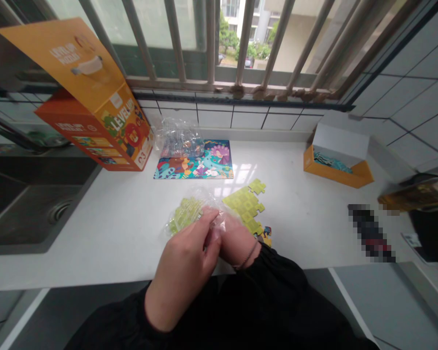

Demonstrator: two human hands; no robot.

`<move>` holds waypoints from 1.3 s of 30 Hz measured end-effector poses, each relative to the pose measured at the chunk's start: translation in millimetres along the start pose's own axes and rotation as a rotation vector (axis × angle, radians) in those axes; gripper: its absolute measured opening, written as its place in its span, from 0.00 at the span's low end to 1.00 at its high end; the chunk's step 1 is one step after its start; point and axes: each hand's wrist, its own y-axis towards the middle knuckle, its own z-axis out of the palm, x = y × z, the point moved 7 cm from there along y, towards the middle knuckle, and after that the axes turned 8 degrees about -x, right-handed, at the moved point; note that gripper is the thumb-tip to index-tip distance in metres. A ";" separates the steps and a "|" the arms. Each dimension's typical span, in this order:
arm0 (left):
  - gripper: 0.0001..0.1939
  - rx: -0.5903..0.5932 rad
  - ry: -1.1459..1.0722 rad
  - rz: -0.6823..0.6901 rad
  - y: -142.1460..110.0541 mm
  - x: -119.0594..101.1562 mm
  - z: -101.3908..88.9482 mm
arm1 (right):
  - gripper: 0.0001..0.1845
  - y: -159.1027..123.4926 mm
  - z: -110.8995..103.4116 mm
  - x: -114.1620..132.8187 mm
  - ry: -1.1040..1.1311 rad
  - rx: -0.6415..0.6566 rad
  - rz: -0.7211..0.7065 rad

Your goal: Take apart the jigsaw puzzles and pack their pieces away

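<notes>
My left hand (186, 255) is closed, its thumb and fingers pinching the clear plastic bag (200, 194). Inside the bag, to the left of my fingers, lie lime-green puzzle pieces (184, 214). My right hand (237, 240) crosses close against my left hand at the mouth of the bag. Its fingers are hidden behind the left hand and the plastic, so what they do cannot be made out. Just beyond the right hand, a patch of green puzzle pieces (243, 201) lies on the counter, with a picture-side piece (266, 233) partly showing near my wrist.
An orange puzzle box (109, 126) stands open at the left, beside the sink (25, 209). A crumpled clear bag (178, 138) rests on a colourful animal picture sheet (215, 163). At the right are an orange tray box (336, 170) with teal pieces and a pixelated dark object (370, 233).
</notes>
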 end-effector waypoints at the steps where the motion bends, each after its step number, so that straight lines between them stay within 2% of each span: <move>1: 0.18 -0.019 -0.012 -0.002 -1.8 0.4 -1.8 | 0.14 -6.6 -13.3 4.1 0.016 0.064 -0.033; 4: 0.15 -0.061 -0.007 -0.027 -5.2 7.7 -3.6 | 0.13 -29.2 -66.9 -1.4 0.092 0.129 0.047; 6: 0.14 -0.049 0.027 -0.035 -6.3 15.5 1.1 | 0.15 -45.9 -103.6 -19.3 0.085 0.037 0.160; 9: 0.15 0.049 0.115 -0.038 -9.0 28.9 17.6 | 0.14 -78.0 -141.7 -59.4 -0.190 -0.180 0.364; 11: 0.17 0.140 0.166 -0.032 -12.3 35.8 30.4 | 0.16 -98.0 -143.0 -76.1 -0.309 -0.201 0.379; 15: 0.20 0.226 0.258 -0.029 -16.2 45.4 41.4 | 0.28 -125.4 -116.3 -87.1 -0.357 -0.104 0.309; 18: 0.20 0.232 0.361 -0.043 -14.9 57.0 37.0 | 0.30 -134.6 -102.8 -87.7 -0.364 -0.057 0.314; 22: 0.26 0.157 0.480 -0.057 -12.5 66.4 18.0 | 0.26 -138.6 -106.7 -85.6 -0.323 -0.065 0.318; 24: 0.28 0.089 0.466 -0.029 -13.3 56.3 8.5 | 0.26 -141.9 -112.0 -85.6 -0.281 -0.067 0.321; 26: 0.27 0.051 0.369 0.059 -17.1 33.3 6.9 | 0.26 -147.1 -116.5 -88.0 -0.229 -0.066 0.349; 29: 0.26 0.130 0.117 0.324 -32.3 -14.8 26.5 | 0.21 -156.4 -119.9 -95.8 -0.137 -0.041 0.460; 31: 0.26 0.273 -0.007 0.466 -48.4 -37.0 50.8 | 0.15 -160.5 -121.5 -98.5 -0.084 -0.017 0.516; 32: 0.27 0.344 -0.018 0.446 -54.7 -38.3 64.1 | 0.11 -161.2 -123.4 -98.6 -0.070 -0.020 0.526; 34: 0.36 0.437 -0.021 0.412 -66.2 -35.1 85.7 | 0.07 -160.6 -130.8 -97.4 -0.082 -0.073 0.511; 36: 0.42 0.489 -0.023 0.432 -77.0 -30.5 98.2 | 0.06 -158.9 -139.9 -96.2 -0.145 -0.162 0.458; 37: 0.40 0.484 -0.025 0.460 -81.0 -29.2 99.5 | 0.05 -158.1 -143.5 -95.6 -0.192 -0.203 0.419; 39: 0.28 0.429 -0.034 0.523 -85.6 -29.1 93.6 | 0.03 -156.9 -145.1 -96.5 -0.285 -0.238 0.346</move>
